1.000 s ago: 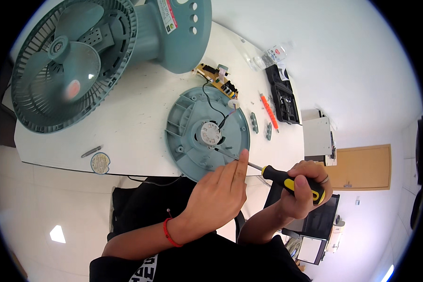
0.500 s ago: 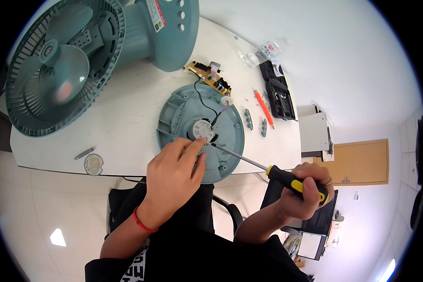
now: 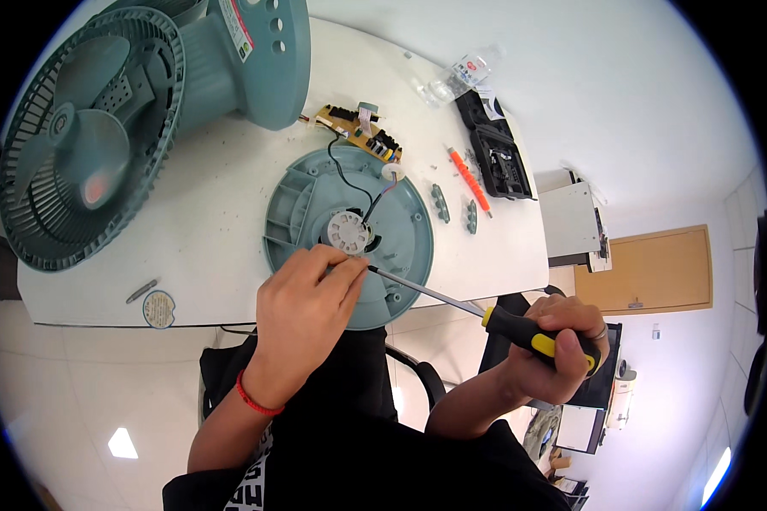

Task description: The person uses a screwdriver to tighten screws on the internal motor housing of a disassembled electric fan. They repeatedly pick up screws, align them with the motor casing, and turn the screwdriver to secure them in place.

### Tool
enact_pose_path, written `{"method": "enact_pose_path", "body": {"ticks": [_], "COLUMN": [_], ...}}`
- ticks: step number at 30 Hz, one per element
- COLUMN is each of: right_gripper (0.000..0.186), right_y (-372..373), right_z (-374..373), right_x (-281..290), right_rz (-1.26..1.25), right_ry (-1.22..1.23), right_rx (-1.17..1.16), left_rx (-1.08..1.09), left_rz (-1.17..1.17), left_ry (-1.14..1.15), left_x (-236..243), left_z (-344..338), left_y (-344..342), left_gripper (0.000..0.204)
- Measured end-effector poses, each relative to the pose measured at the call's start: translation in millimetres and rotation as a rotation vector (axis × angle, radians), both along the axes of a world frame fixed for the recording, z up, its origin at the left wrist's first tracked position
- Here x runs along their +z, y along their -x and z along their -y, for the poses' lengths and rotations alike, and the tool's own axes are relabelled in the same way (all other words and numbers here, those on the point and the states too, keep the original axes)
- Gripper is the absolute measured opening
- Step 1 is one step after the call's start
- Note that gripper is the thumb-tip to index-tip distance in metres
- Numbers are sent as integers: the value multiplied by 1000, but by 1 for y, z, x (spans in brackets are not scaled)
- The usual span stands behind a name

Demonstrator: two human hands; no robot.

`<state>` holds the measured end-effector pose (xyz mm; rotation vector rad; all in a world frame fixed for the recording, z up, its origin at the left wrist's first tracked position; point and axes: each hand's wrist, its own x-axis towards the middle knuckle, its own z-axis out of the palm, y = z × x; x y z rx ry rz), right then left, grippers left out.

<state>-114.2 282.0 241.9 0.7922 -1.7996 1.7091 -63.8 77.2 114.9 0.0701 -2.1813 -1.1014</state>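
Observation:
A round grey-green plastic base (image 3: 411, 226) lies with its ribbed inside upward on the white table, partly hidden under my left hand (image 3: 301, 307). At its middle sits a small round silver motor (image 3: 348, 232) with dark wires. The left fingertips are pinched together at the motor's near edge, by the screwdriver tip; anything between them is too small or hidden to make out. My right hand (image 3: 565, 351) is wrapped round the black-and-yellow handle of a screwdriver (image 3: 439, 295). The long shaft slants leftward across the base to the left fingertips.
A grey-green fan (image 3: 94, 153) lies at the far left. Beyond the base sits a wired circuit board (image 3: 349, 128). To the right are small green parts (image 3: 440, 203), an orange pen-like tool (image 3: 470, 180), a black tool case (image 3: 496, 153) and a clear bottle (image 3: 464, 72). A round label (image 3: 158, 309) lies front left.
The view has shifted, so the table things sit a little further left. My left fingers stay at the motor's edge, and the right hand still grips the screwdriver with its tip there.

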Motion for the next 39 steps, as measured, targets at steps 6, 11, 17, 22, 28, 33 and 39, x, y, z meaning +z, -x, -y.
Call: {"method": "enact_pose_path", "body": {"ticks": [6,11,17,22,28,33,39], "right_gripper": [26,26,26,26,25,25,36], "right_y": [1,2,0,-2,-7,-10,-10], "right_z": [-5,-6,-6,-9,-17,-33,-80], "right_x": [-2,-4,-4,-5,-6,-12,-42], "right_rz": [44,13,7,-21,-8,-60,86], "right_ry": [37,16,16,29,68,60,251], "right_rx": [53,33,28,53,77,20,-181], "left_rx": [-26,-19,-28,-20,-57,-154,-243], "left_rz": [16,-33,19,-23,-2,113,166], "left_ry": [-55,-29,-37,-12,-49,-153,12], "left_x": [-1,-3,-2,0,3,14,42], "left_z": [0,1,-1,-1,-3,-4,-4], "left_y": [-1,1,-2,0,-2,-12,3], "left_gripper": [22,19,21,13,9,7,3]}}
